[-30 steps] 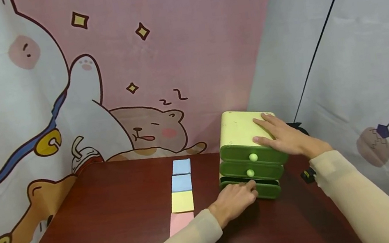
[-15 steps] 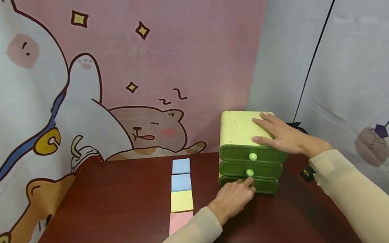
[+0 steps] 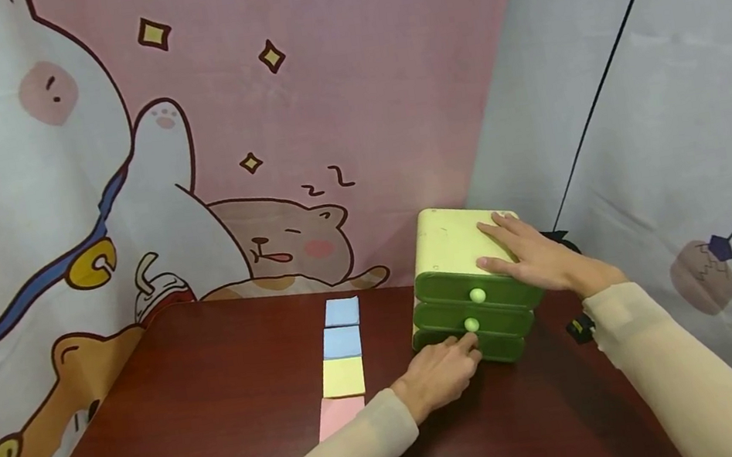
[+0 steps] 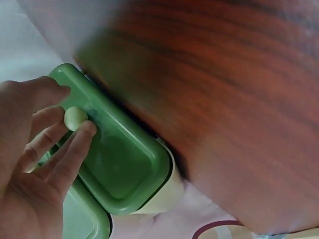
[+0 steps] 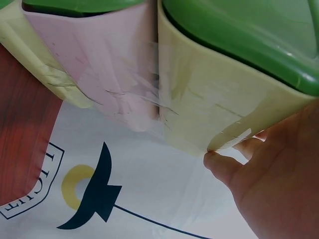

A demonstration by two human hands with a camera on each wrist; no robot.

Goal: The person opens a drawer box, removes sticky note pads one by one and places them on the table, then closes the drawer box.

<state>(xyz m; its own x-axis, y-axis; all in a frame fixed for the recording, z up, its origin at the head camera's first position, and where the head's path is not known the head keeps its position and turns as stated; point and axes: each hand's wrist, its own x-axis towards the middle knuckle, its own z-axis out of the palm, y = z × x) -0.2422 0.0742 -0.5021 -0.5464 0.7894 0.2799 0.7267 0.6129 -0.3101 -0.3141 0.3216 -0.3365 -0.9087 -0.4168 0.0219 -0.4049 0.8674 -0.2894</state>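
Observation:
A small three-drawer cabinet (image 3: 448, 240) has a pale yellow top, green drawer fronts and round light-green knobs. All of its drawers are in. My left hand (image 3: 439, 378) is at the front of the bottom drawer (image 3: 504, 348). In the left wrist view, its fingertips and thumb stand around that drawer's knob (image 4: 76, 118), one fingertip right beside it, without a visible pinch. My right hand (image 3: 527, 253) rests flat on the cabinet's top, fingers spread. The right wrist view has its thumb at the edge of the yellow casing (image 5: 219, 99).
Left of the cabinet, blue, yellow and pink sticky notes (image 3: 342, 377) lie in a row on the dark red-brown table (image 3: 238, 418). A cartoon-printed cloth (image 3: 374, 87) hangs behind. A small black object (image 3: 581, 328) is beside my right sleeve.
The bottom drawer, partly out a second ago, has slid fully back into the cabinet, with my left hand against its front. My right hand has stayed on top.

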